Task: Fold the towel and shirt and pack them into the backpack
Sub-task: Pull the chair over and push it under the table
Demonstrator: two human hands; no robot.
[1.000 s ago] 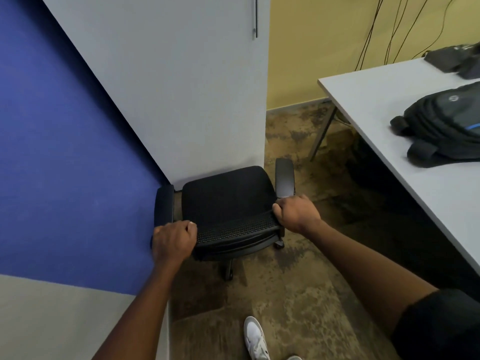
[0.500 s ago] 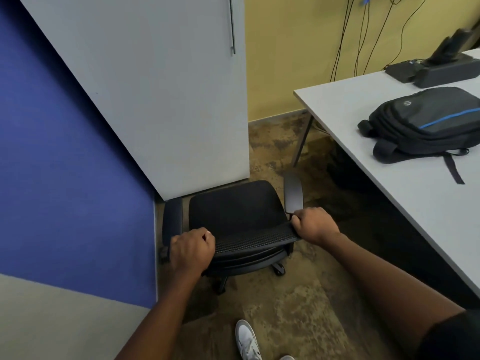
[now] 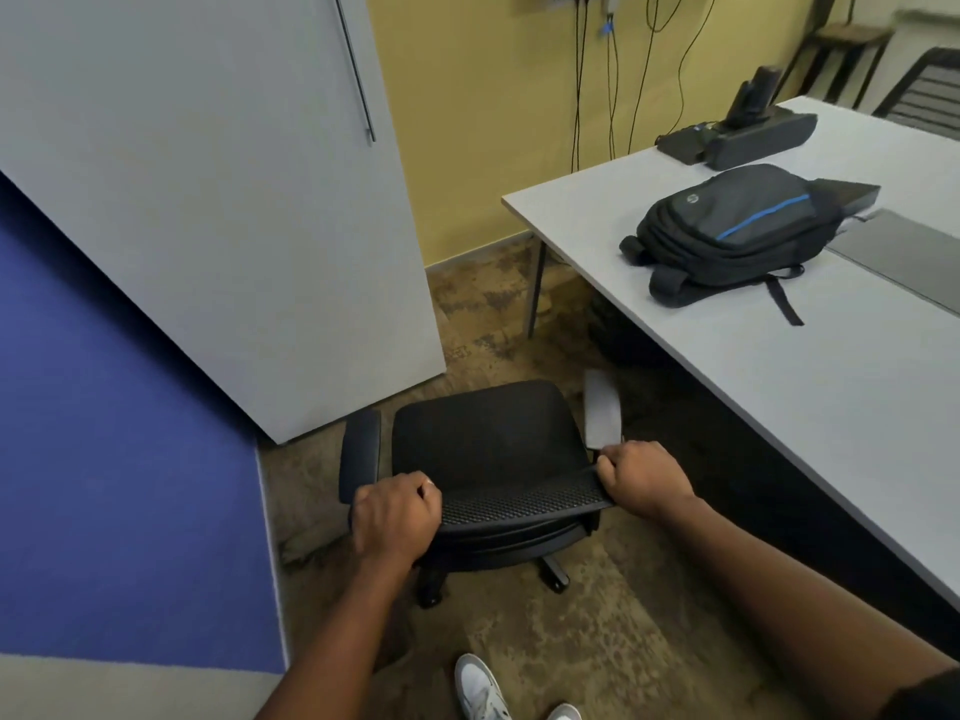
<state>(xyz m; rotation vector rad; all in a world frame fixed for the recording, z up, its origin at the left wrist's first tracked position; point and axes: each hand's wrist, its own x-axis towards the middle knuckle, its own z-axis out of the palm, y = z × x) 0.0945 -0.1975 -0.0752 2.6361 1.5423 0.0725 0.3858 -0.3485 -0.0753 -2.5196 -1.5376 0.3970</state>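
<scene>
Big pale grey cabinet door [image 3: 208, 200] fills the upper left, with a blue wall panel [image 3: 119, 459] below it and a yellow wall [image 3: 493, 122] behind, dark cables [image 3: 613, 85] hanging down it. On the right, a long white table [image 3: 831, 407] stretches across, standing on mottled brown carpet [image 3: 571, 641].

Down in the middle, a black office chair with a mesh back [image 3: 488, 444] stands beside the table's near edge, seen from behind and above. Both hands are on the top rim of its backrest: the left hand [image 3: 395, 517] curls its fingers tight over the left corner, the right hand [image 3: 644, 480] grips the right corner, knuckles up.

Up on the table sits the dark grey backpack with a blue stripe [image 3: 727, 231], lying flat with its straps trailing toward the near edge, well apart from the hands. Beyond it, near the wall, a black elongated device with a stand [image 3: 753, 132]. No towel or shirt can be made out from here.

At the bottom edge, a white shoe [image 3: 480, 688] on the carpet.
</scene>
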